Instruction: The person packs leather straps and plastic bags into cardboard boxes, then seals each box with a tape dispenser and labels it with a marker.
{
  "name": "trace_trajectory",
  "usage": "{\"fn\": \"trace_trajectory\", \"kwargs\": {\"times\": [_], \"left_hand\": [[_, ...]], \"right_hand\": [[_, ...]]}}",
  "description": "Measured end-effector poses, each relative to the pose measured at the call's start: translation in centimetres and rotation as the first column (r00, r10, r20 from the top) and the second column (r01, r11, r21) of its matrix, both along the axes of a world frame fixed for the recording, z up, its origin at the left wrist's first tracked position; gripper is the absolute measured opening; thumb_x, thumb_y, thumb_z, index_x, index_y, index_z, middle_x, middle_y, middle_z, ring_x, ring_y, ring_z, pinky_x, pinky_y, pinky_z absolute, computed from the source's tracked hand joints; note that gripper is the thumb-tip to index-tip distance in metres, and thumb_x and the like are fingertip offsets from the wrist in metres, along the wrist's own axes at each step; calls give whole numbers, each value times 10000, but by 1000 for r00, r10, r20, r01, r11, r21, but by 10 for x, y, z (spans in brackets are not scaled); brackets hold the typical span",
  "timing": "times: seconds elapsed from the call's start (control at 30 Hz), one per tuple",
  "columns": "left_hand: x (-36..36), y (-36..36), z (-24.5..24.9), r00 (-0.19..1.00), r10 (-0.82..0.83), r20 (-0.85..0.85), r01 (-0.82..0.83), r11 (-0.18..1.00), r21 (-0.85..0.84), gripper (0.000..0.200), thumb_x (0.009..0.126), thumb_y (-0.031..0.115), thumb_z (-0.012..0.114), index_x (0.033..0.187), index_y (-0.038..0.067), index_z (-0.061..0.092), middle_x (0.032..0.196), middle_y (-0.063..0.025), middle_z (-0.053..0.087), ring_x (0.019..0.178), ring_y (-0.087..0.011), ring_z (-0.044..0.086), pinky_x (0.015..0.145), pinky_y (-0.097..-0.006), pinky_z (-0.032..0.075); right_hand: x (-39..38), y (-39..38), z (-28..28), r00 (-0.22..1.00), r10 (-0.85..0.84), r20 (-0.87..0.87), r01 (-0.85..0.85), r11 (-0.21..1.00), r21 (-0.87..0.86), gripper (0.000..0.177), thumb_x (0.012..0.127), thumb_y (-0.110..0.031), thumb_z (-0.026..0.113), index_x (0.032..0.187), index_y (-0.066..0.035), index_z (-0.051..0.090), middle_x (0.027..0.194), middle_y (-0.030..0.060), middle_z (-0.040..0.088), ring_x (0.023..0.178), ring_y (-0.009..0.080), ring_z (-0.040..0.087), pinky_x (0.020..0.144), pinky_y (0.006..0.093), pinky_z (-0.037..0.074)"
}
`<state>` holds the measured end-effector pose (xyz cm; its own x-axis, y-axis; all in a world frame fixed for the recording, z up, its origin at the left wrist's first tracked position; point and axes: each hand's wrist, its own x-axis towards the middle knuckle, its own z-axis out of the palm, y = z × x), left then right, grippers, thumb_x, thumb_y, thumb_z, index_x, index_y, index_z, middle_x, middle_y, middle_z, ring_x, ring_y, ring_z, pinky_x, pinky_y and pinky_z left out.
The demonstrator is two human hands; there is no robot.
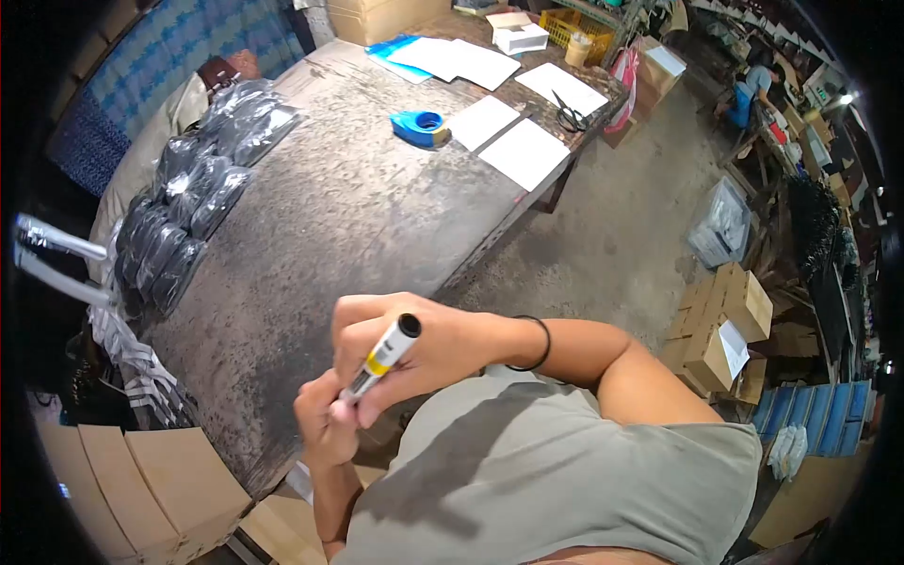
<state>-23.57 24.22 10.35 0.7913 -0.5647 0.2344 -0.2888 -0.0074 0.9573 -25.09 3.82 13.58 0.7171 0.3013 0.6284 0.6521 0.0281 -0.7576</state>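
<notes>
A white marker [379, 361] with a yellow band and a black end is held tilted in front of my body. My right hand [424, 344], with a black band at the wrist, is closed around its barrel. My left hand [325, 414] pinches at the marker's lower end, its fingers touching those of the right. What exactly lies between the left fingertips is mostly hidden. Both hands are above the near edge of the worn grey table [311, 198].
Bagged dark items [202, 179] line the table's left side. A blue tape dispenser [420, 128], white sheets [524, 153] and scissors [569, 117] lie at the far end. Cardboard boxes stand at lower left [184, 476] and right [720, 325]. Another person [753, 85] works at far right.
</notes>
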Motion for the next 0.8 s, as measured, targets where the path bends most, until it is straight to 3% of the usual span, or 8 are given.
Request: {"fn": "trace_trajectory", "kwargs": {"times": [0.2,0.37,0.43,0.47,0.53,0.6,0.73,0.8], "left_hand": [[1,-139,-16,844,-360,-397,325,933,-155,486,911,438,534,886,-41,613,626,17,520,545,-53,440,480,-227,319],[45,-190,-26,879,-368,-303,428,890,157,204,835,206,628,781,10,635,561,-19,524,518,-75,464,474,-256,370],[52,-227,-30,886,-386,-258,440,876,199,199,835,200,628,762,15,625,553,-30,520,506,-87,464,474,-268,377],[52,-251,-30,891,-404,-209,447,862,241,198,836,194,629,743,20,615,546,-40,516,495,-98,464,473,-281,383],[63,-291,-32,801,-558,-218,597,773,215,221,846,197,629,710,27,588,552,-66,553,491,-122,505,480,-294,395],[74,-320,-51,795,-569,-207,598,792,120,216,850,205,627,734,24,604,568,-62,569,506,-119,524,491,-286,405],[113,-375,-89,707,-576,-410,636,772,12,214,886,218,606,853,12,653,680,-28,613,603,-80,520,560,-228,413],[146,-401,-129,657,-548,-519,469,835,-288,255,901,264,588,902,16,643,812,-44,638,646,-103,558,572,-255,439]], "right_hand": [[-31,-143,-15,981,-31,-192,-9,979,-203,422,664,-335,840,897,-49,635,973,92,515,830,215,563,704,311,473],[-43,-262,-26,963,-152,-221,200,956,215,850,698,-704,637,1196,-20,556,1219,159,505,1123,245,496,932,384,430],[-33,-284,-38,851,-514,-110,491,705,512,968,707,-806,500,1221,12,538,1271,166,488,1187,267,456,978,409,386],[-37,-267,-38,699,-694,-172,701,712,-25,960,737,-803,449,1217,23,545,1281,175,484,1216,264,439,997,421,370],[-27,-250,-52,837,-23,-547,329,819,470,794,765,-687,559,1198,-23,577,1274,168,490,1218,275,435,1018,434,355],[-16,-287,-64,754,-618,-221,585,786,-201,601,789,-498,673,1190,-59,592,1270,165,492,1171,265,483,988,415,401],[9,-345,-50,441,-539,-718,128,829,-545,362,799,-159,709,1125,-30,620,947,125,658,802,203,641,702,305,500],[15,-378,-58,514,-542,-664,145,819,-556,316,811,-136,690,1101,-25,633,889,119,667,775,197,641,689,303,495]]}}
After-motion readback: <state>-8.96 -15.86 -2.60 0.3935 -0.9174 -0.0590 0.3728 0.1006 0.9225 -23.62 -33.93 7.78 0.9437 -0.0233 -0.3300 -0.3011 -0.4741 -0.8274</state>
